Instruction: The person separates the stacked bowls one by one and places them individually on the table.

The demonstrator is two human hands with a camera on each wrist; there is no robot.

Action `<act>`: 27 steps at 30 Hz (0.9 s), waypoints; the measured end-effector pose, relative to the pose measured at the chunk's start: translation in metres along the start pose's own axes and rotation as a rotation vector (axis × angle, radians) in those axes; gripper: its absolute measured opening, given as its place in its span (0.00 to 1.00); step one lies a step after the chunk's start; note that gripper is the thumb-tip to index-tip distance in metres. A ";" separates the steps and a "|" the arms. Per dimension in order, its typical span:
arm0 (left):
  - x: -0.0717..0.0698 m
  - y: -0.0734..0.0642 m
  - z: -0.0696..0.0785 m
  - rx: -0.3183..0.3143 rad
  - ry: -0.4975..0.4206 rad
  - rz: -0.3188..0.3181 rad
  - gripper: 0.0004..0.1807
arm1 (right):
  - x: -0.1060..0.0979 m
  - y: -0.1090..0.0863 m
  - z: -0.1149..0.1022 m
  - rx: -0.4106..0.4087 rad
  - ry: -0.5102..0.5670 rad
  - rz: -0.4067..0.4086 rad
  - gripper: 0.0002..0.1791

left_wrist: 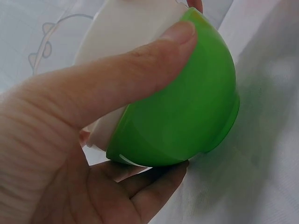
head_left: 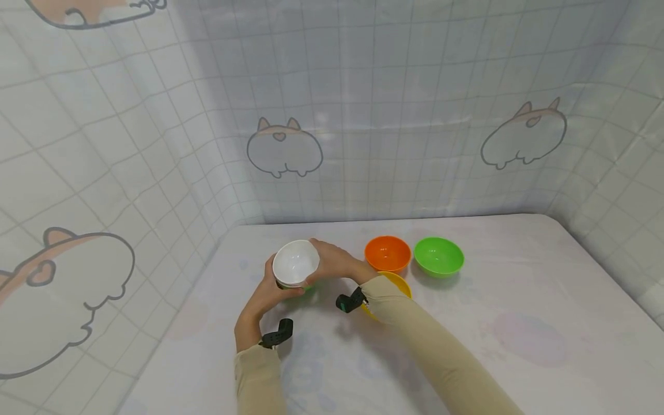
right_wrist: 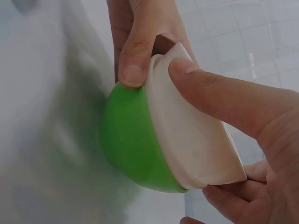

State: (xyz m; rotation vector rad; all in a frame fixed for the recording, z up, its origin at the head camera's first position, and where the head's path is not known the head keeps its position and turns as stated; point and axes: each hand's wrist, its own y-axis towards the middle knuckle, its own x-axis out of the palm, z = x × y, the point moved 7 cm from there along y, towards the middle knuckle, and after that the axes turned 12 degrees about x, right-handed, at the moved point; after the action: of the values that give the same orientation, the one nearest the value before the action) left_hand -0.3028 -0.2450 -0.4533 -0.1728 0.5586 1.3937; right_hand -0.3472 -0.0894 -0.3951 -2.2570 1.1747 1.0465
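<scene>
A white bowl sits nested, mouth up, in a green bowl, toward the left part of the table. Between them a second pale rim shows in the right wrist view. My left hand grips the green bowl, thumb on its outer wall near the rim and fingers on the opposite side. The white bowl's wall is held between the thumb and fingers of my right hand. Whether the green bowl's foot touches the table cannot be told.
Right of the hands stand an orange bowl and another green bowl. A yellow bowl lies partly hidden under my right forearm. The white-covered table meets patterned curtain walls at the back and sides.
</scene>
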 end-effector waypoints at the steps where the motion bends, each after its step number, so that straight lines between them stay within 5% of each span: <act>1: 0.000 0.000 0.000 -0.002 0.002 0.000 0.65 | -0.001 -0.001 0.000 0.004 0.009 0.002 0.50; 11: 0.000 -0.001 -0.002 -0.018 0.028 -0.009 0.64 | -0.019 -0.019 -0.013 -0.045 0.119 0.054 0.48; 27: 0.000 -0.003 0.003 -0.007 0.024 -0.030 0.66 | -0.051 -0.067 -0.010 -0.012 0.203 0.117 0.50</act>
State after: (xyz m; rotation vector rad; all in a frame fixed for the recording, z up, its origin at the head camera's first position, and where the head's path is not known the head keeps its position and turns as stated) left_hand -0.2988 -0.2444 -0.4518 -0.2031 0.5691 1.3664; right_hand -0.3070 -0.0298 -0.3498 -2.3736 1.4008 0.8833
